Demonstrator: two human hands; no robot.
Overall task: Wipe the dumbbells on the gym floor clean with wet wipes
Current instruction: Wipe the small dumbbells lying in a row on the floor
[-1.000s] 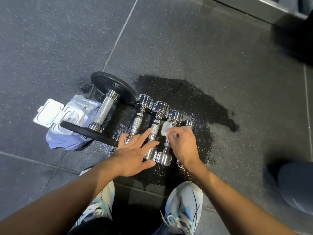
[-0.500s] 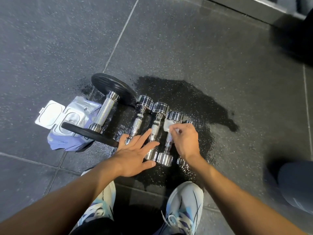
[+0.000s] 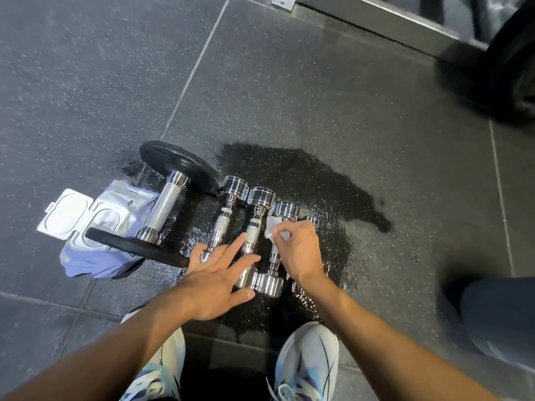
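Several chrome dumbbells lie side by side on the wet gym floor. My right hand point(image 3: 298, 250) pinches a white wet wipe point(image 3: 275, 228) against the handle of the third chrome dumbbell point(image 3: 285, 211). My left hand point(image 3: 215, 273) lies flat with straight fingers across the near ends of the first chrome dumbbell point(image 3: 221, 224) and the second chrome dumbbell point(image 3: 254, 224). A smaller chrome dumbbell point(image 3: 312, 219) is mostly hidden behind my right hand. A big dumbbell with black plates point(image 3: 165, 206) lies to the left.
An open pack of wet wipes point(image 3: 86, 227) sits left of the black-plate dumbbell. A dark wet patch point(image 3: 318, 180) spreads around the dumbbells. My two shoes point(image 3: 307, 360) stand at the near edge. A person's leg point(image 3: 498, 316) is at right; a black weight plate point(image 3: 518, 62) at top right.
My right hand has slid the wipe a little along the third dumbbell's handle. My left hand has stayed pressed on the first two dumbbells.
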